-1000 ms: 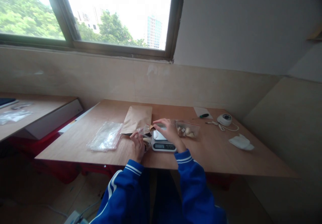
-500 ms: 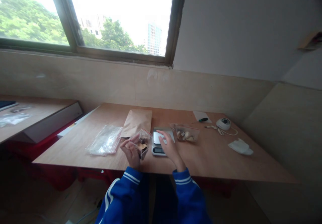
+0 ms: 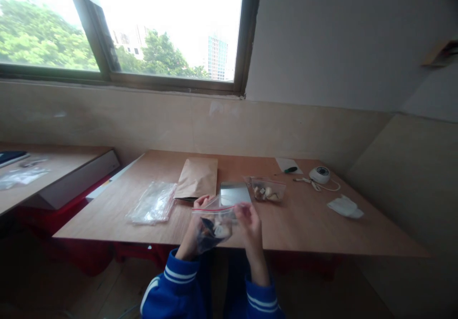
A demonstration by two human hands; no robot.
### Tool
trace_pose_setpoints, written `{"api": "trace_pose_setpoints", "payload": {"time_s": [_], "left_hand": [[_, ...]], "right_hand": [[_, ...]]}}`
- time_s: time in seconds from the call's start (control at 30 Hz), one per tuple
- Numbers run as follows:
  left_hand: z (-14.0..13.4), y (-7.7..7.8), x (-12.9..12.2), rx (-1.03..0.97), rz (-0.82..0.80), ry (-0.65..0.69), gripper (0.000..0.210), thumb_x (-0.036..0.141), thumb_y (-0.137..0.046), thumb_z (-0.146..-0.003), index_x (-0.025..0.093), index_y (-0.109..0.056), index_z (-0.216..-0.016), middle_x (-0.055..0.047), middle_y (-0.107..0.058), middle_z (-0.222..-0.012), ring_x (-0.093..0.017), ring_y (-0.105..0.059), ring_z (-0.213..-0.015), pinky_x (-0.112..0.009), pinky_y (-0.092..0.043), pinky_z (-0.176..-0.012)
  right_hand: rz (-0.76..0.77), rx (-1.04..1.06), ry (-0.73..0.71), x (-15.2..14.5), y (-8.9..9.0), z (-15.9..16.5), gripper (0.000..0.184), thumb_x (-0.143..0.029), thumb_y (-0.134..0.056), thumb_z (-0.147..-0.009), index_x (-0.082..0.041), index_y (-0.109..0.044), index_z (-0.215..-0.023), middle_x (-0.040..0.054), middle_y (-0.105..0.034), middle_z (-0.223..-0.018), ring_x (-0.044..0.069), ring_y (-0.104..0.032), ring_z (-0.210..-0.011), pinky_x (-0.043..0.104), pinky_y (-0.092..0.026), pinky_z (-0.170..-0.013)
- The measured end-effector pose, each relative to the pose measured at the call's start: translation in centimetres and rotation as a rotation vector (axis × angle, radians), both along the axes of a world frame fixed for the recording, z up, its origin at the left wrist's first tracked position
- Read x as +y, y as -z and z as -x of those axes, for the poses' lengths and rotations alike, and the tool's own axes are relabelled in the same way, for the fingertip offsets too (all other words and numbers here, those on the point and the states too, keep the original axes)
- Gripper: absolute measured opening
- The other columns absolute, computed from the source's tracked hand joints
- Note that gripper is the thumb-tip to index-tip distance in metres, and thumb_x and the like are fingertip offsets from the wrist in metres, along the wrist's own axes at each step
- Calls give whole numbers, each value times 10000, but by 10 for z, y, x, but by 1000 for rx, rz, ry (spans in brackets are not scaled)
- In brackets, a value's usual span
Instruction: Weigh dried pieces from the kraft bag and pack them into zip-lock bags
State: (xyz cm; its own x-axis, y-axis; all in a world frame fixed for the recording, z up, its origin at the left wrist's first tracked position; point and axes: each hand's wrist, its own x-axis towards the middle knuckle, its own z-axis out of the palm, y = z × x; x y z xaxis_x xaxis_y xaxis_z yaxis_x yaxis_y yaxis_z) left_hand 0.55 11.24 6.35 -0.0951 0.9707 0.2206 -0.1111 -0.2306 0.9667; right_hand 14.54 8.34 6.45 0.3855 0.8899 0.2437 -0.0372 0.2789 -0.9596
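A small clear zip bag [image 3: 213, 222] with a red seal strip and dark and pale pieces inside hangs upright in front of me, above the near table edge. My left hand [image 3: 195, 228] grips its left top corner and my right hand [image 3: 250, 221] pinches its right top corner. Just behind the bag lies a small digital scale [image 3: 234, 193] with a steel plate. To the scale's right sits a second clear bag [image 3: 267, 190] with pale pieces in it.
On the wooden table [image 3: 322, 233] lie a brown paper envelope [image 3: 197, 178], a stack of clear bags [image 3: 152, 203], a green-handled tool [image 3: 289, 169], a small round white device [image 3: 319, 174] with a cable, and a white wad [image 3: 344, 206]. A lower desk [image 3: 53, 168] stands at left.
My left hand lifted the filled bag from beside the scale toward me. My right hand left the scale and took the bag's other top corner. The camera shifted slightly.
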Motion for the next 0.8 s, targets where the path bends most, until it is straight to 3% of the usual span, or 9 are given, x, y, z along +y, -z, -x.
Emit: {"api": "trace_pose_setpoints", "payload": {"time_s": [0.1,0.17,0.27,0.37,0.5,0.7,0.8], "left_hand": [[10,0,-18,-162,159,294,535,581,-244,-904,207,-574,-1094,-129,-683,-1041,-258,-677,-935,-432,-570,-751],[14,-4,-29,-151,168,369,472,568,-357,-889,215,-578,-1112,-118,-678,-1089,-255,-665,-970,-409,-564,-772],[16,-19,-37,-10,83,282,348,432,-599,-813,197,-602,-1070,-94,-691,-1063,-240,-661,-965,-361,-546,-811],[15,-43,-37,120,-25,170,304,399,-619,-801,185,-633,-1017,-69,-710,-969,-220,-675,-903,-321,-549,-778],[20,-61,-33,286,-83,257,273,362,-614,-812,208,-656,-1033,-46,-714,-941,-209,-680,-887,-295,-556,-747],[33,-40,-36,181,-132,118,230,376,-616,-806,189,-671,-929,-74,-715,-925,-228,-674,-896,-330,-560,-758],[34,-33,-39,120,-95,120,231,385,-640,-787,177,-656,-888,-77,-715,-880,-224,-674,-849,-325,-555,-724]], "right_hand": [[41,220,147,-3,16,0,340,-465,-684,-732,-183,-586,-893,54,-680,-828,202,-660,-780,325,-529,-728],[61,292,169,-4,22,0,371,-477,-702,-708,-181,-582,-897,67,-689,-857,212,-666,-787,335,-533,-720],[65,312,115,-8,24,2,372,-476,-710,-701,-189,-577,-898,69,-692,-889,223,-668,-833,345,-535,-744],[20,285,-37,-13,22,7,351,-481,-654,-757,-208,-584,-966,58,-686,-955,219,-658,-908,353,-520,-818],[1,293,-95,-19,22,4,361,-539,-501,-849,-226,-614,-990,53,-678,-1016,210,-637,-968,349,-497,-866],[44,150,40,-27,21,-17,344,-535,-579,-819,-199,-648,-844,41,-693,-829,210,-641,-846,335,-488,-826],[16,152,86,-30,17,-20,357,-546,-590,-809,-193,-645,-820,40,-693,-795,211,-648,-814,332,-495,-800]]}}
